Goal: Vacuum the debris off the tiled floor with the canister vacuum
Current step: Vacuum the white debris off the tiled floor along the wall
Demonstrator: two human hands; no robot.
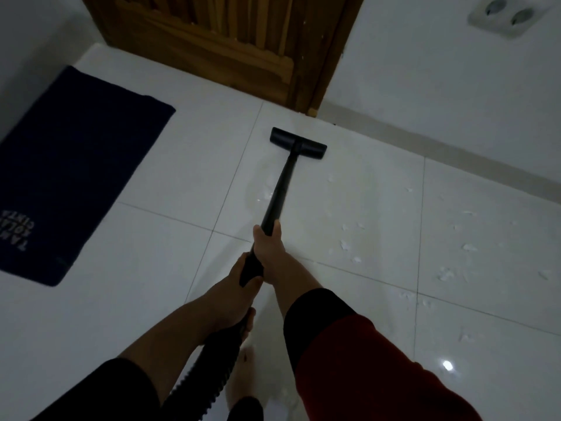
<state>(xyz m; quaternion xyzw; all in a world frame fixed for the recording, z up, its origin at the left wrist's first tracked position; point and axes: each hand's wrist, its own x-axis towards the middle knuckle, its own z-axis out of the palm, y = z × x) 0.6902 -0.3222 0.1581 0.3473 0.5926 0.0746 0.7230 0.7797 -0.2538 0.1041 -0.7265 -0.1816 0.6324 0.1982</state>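
The black vacuum wand runs away from me to its flat floor head, which lies on the white tiled floor near the wooden door. My right hand grips the wand higher up. My left hand grips the handle just behind it. The ribbed black hose drops down between my arms. Several small white scraps of debris lie scattered on the tiles to the right of the wand, and some sit beside the wand. The canister is out of view.
A dark blue mat with white lettering lies on the floor at the left. A wooden door stands ahead, and a white wall with a double socket runs along the right. My bare foot stands under the hose.
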